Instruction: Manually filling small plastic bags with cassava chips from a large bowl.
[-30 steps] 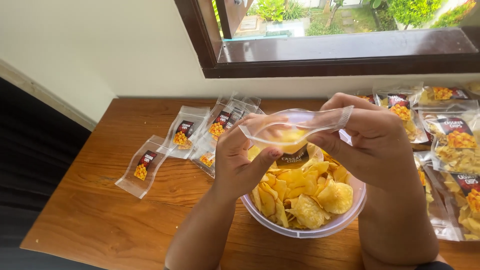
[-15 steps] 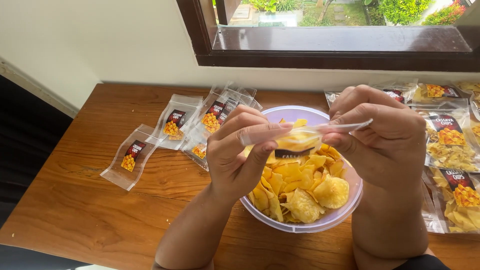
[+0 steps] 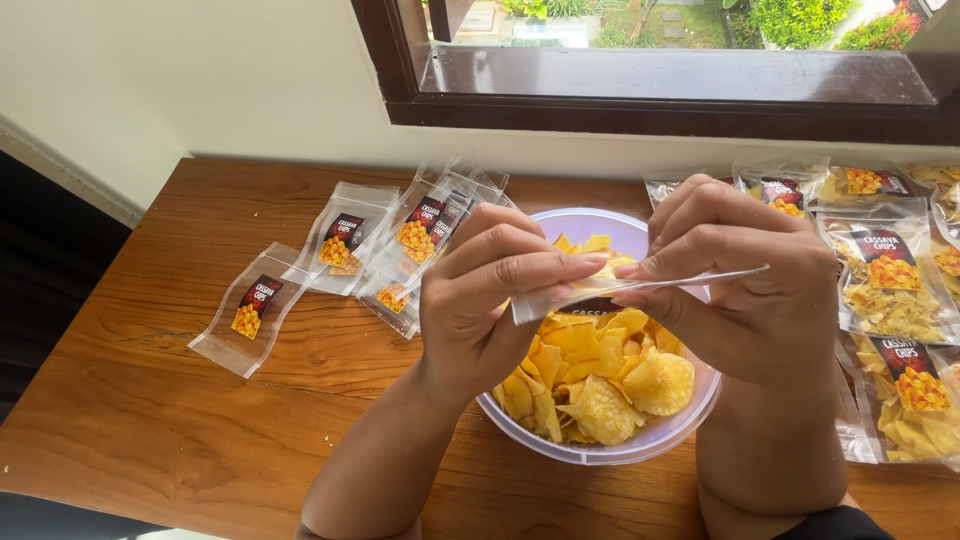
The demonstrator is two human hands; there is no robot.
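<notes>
My left hand (image 3: pixel 490 300) and my right hand (image 3: pixel 745 275) both pinch the top edge of a small clear zip pouch (image 3: pixel 640 287) with yellow chips inside, holding it flat and pressed closed above a clear plastic bowl (image 3: pixel 600 452). The bowl is full of yellow chips (image 3: pixel 610 385) and sits on the wooden table (image 3: pixel 200 420) right under my hands. My fingertips meet along the pouch's seal strip.
Several empty labelled pouches (image 3: pixel 345 245) lie scattered to the left of the bowl. Filled pouches (image 3: pixel 885 285) of chips cover the table at the right. A dark-framed window sill (image 3: pixel 650 85) runs along the wall behind.
The pouch mouth, wide open a second ago, is now pressed flat between my fingers. My hands have moved closer together and lower over the bowl.
</notes>
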